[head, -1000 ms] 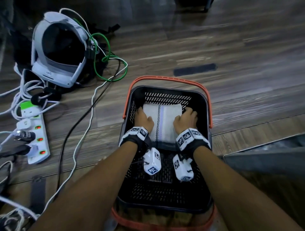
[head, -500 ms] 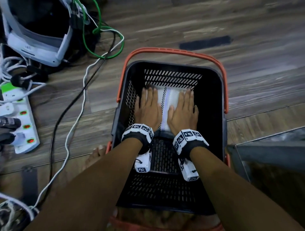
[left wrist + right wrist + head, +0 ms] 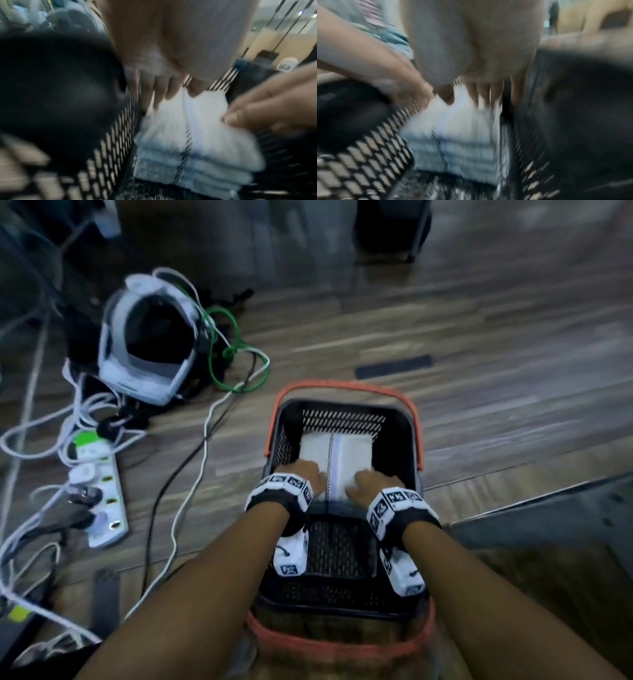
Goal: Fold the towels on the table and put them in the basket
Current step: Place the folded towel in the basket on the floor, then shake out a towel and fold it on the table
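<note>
A black mesh basket (image 3: pixel 342 405) with orange handles stands on the wooden floor. A folded white towel stack (image 3: pixel 349 450) with a dark dotted stripe lies in its far half. My left hand (image 3: pixel 308 474) rests on the stack's near left edge. My right hand (image 3: pixel 368 482) rests on its near right edge. In the blurred left wrist view, the left fingers (image 3: pixel 163 86) point down onto the towel (image 3: pixel 197 142). The right wrist view shows the right fingers (image 3: pixel 481 89) fairly straight on the towel (image 3: pixel 462 135). Neither hand grips it.
A white headset (image 3: pixel 147 354) with a green cable (image 3: pixel 222 350) lies at the far left. A power strip (image 3: pixel 106 491) and several loose cables (image 3: pixel 191 474) trail beside the basket. A grey ledge (image 3: pixel 548 508) runs at the right. The basket's near half holds nothing.
Both hands lay flat on top of the towel and have slid back to its near edge. The head view has pulled up and away.
</note>
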The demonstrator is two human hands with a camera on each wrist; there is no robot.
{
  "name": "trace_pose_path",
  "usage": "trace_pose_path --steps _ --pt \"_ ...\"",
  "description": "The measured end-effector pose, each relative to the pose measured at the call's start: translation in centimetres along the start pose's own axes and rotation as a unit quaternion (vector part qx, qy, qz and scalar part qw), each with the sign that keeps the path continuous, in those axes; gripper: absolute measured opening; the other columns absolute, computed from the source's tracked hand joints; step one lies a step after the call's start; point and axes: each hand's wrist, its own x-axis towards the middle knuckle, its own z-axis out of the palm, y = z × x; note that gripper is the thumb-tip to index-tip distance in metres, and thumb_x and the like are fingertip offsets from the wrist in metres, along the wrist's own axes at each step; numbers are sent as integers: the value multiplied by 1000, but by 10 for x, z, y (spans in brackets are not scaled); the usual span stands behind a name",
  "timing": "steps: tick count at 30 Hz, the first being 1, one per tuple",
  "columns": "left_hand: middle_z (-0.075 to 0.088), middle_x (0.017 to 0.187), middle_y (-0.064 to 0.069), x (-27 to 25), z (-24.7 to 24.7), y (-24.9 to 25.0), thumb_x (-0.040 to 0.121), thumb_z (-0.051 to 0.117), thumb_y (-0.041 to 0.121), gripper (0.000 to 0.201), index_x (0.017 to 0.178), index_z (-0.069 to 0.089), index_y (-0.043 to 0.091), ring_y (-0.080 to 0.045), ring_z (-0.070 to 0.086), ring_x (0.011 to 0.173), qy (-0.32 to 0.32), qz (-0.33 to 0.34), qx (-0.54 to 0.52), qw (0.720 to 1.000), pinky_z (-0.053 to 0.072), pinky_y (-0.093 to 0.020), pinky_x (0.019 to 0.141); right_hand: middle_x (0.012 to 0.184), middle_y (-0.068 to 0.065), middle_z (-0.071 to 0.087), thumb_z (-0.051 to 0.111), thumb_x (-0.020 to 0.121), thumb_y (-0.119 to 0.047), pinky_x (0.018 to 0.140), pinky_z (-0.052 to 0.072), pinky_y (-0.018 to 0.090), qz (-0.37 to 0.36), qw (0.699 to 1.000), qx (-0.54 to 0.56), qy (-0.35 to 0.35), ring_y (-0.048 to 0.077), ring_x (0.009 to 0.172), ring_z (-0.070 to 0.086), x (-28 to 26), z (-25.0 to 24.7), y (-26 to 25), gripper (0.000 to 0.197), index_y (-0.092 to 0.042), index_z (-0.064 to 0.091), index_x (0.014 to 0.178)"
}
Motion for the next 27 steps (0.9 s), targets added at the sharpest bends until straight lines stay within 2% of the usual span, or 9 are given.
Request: trace_pose_path --steps 2,4,5,9,12,15,17,22,27 --pt "43 142 -18 -33 -19 3 100 32 36 51 134 44 0 -30 44 127 -55 36 -4 998 37 -35 103 101 15 59 40 94 -40 76 42 33 -15 999 20 -22 28 91 58 -32 -17 1 40 -5 57 99" --pt "38 146 -17 -68 -39 5 100 35 37 53 138 40 1 -29 39 132 -62 53 14 997 32 -34 106 75 9 51 42 95 -41 67 39 29 -16 999 43 -20 24 69 52 -70 -40 2 41 -7 51 73" --pt "41 143 -18 -85 -51 7 99 36 38 53 136 42 0 -30 40 131 -45 56 22 997 33 -35 105 71 8 48 43 95 -40 67 39 29 -14 999 48 -6 23 65 50 -91 -54 3 40 -10 48 69" --pt "59 116 -26 -162 -113 33 97 42 33 44 109 58 -6 -36 56 107 71 77 26 994 43 -37 86 109 17 62 51 92 -34 79 45 31 -26 993 69 93 30 96 60 -181 -117 15 36 -4 57 111" --pt "62 112 -22 -231 -162 72 94 44 23 32 108 60 -1 -34 59 103 168 111 21 979 44 -34 82 100 20 62 56 90 -30 85 48 32 -26 977 99 185 28 88 58 -251 -160 29 24 -8 63 95" --pt "62 118 -20 -291 -198 113 92 44 22 32 111 61 4 -34 57 108 239 138 39 960 45 -33 84 118 12 63 54 91 -32 90 44 32 4 962 83 260 29 109 58 -325 -195 48 37 -4 62 114" --pt "60 122 -15 -329 -213 139 92 44 32 36 114 60 9 -33 57 111 262 150 53 952 45 -34 87 113 13 66 53 90 -33 87 46 34 15 953 83 292 31 106 60 -375 -208 64 37 -2 64 109" --pt "59 119 -15 -409 -220 206 93 42 36 37 112 58 9 -32 57 104 308 215 99 921 48 -37 88 104 9 69 50 90 -40 87 52 42 59 937 77 335 29 96 63 -485 -205 103 40 -6 67 103" --pt "58 125 -15 -461 -205 267 93 44 36 38 118 57 10 -30 55 112 326 296 140 887 44 -34 90 104 8 68 49 92 -41 85 51 37 133 916 91 367 26 97 63 -573 -177 138 37 -10 67 101"
